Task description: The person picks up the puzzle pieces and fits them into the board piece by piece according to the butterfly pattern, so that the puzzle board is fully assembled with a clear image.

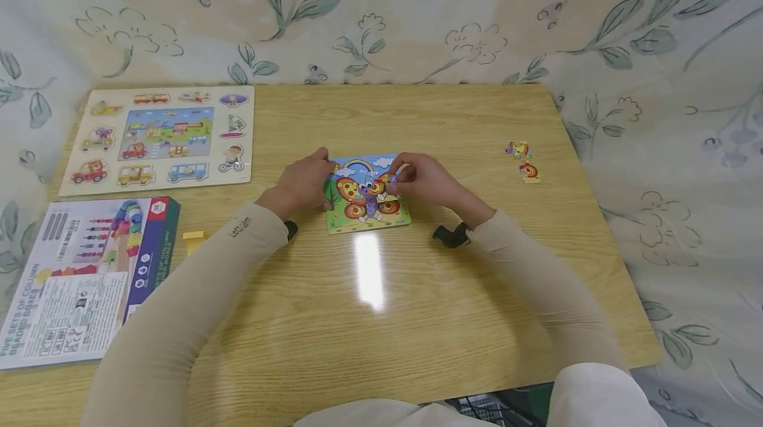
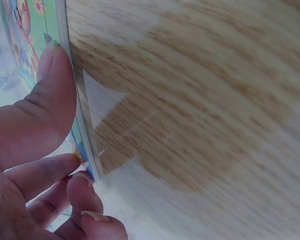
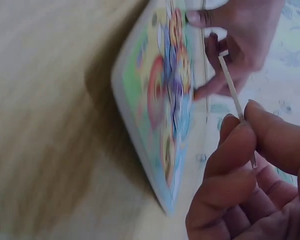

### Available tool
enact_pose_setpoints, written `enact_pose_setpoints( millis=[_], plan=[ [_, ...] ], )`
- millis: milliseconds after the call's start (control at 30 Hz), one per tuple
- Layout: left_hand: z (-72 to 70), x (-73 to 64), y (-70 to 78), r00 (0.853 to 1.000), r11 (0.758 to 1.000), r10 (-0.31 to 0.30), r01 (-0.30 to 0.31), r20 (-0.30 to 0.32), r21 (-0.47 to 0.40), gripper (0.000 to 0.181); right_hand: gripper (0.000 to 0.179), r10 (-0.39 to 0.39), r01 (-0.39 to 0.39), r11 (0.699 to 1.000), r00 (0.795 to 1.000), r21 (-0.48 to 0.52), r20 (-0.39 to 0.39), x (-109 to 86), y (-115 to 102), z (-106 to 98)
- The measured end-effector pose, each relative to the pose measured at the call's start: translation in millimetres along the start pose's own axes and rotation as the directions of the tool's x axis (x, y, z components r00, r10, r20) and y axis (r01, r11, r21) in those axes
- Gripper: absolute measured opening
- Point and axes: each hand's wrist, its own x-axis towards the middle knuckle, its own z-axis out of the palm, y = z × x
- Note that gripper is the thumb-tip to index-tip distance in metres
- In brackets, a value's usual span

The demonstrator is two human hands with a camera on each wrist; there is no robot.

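Note:
A butterfly puzzle board (image 1: 347, 225) with a rainbow sky lies on the table. My left hand (image 1: 303, 182) holds its left side, thumb on the left border and a finger at the upper left corner. In the left wrist view, the thumb (image 2: 55, 75) presses the board's border while the other fingers bend near the corner. My right hand (image 1: 430, 182) pinches a thin puzzle piece (image 3: 232, 90) between thumb and fingers, over the board's right part. That piece appears edge-on in the right wrist view, raised above the board, its face mostly hidden.
Two loose colourful puzzle pieces (image 1: 528, 172) lie toward the table's right edge. At the left are a vehicle puzzle board (image 1: 246, 149), a bead-set box (image 1: 77, 281) and a small yellow object (image 1: 194, 239). A floral cloth (image 1: 411, 16) hangs behind the table (image 1: 381, 347).

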Motion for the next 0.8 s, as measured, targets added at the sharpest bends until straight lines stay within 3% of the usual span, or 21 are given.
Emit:
enact_pose_setpoints(
  millis=[200,367,600,800],
  plan=[
    [-1.2,0.2,1.2,1.0,1.0,-0.007,0.007,0.005,-0.004,0.079,0.02,0.005,-0.003,1.0,0.998,-0.022,0.057,0.6,-2,21],
    [-1.1,0.6,1.5,1.0,1.0,-0.007,0.007,0.004,-0.006,0.079,0.021,0.012,-0.008,0.993,0.999,-0.12,0.03,1.1,-5,36],
    [-1.6,-0.9,1.0,1.0,1.0,-0.011,0.011,0.001,-0.004,0.079,0.029,0.022,-0.015,0.948,1.0,-0.318,0.02,7.0,-12,41],
    [-2.4,-0.5,1.1,1.0,1.0,-0.005,0.005,0.001,-0.004,0.078,0.045,0.081,-0.038,0.911,0.993,-0.41,0.087,15.2,-20,35]
  ],
)
